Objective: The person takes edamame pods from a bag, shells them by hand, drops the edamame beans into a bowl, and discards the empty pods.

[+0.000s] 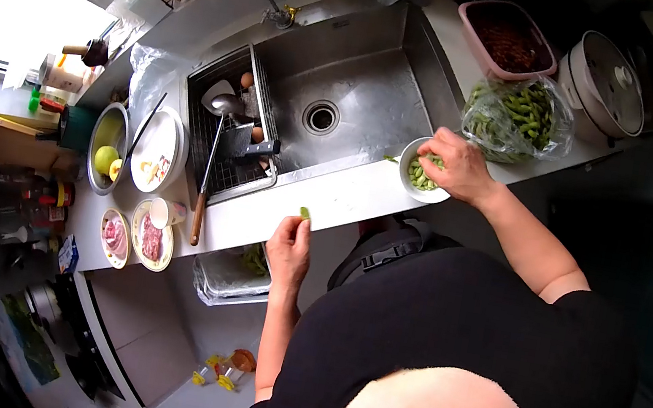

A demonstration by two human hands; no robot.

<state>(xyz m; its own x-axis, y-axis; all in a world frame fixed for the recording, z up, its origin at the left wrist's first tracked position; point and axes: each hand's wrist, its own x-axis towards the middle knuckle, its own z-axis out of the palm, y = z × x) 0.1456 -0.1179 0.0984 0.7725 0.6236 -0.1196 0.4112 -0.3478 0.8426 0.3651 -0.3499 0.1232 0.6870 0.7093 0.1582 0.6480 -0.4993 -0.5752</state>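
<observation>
My left hand [290, 248] is closed in a pinch on a green edamame pod [305, 213], just off the counter's front edge. My right hand [457, 167] reaches over a small white bowl [410, 185] of shelled edamame beans [423, 177]. Its fingers are curled together at the bowl, and whether they hold a bean is hidden. A scrap of pod [390, 159] lies beside the bowl. Behind the right hand stands a clear plastic bag [557, 125] filled with edamame pods [526, 112]. Below the counter, under the left hand, a lined bin [216, 282] contains green pods.
A steel sink [379, 84] lies ahead, with a drying rack [204, 142] holding a ladle, a cleaver and eggs. To the left are a white bowl [176, 129], a steel bowl [106, 126] and plates of raw meat [152, 243]. A pink tub [501, 18] and lidded pot [617, 96] stand right.
</observation>
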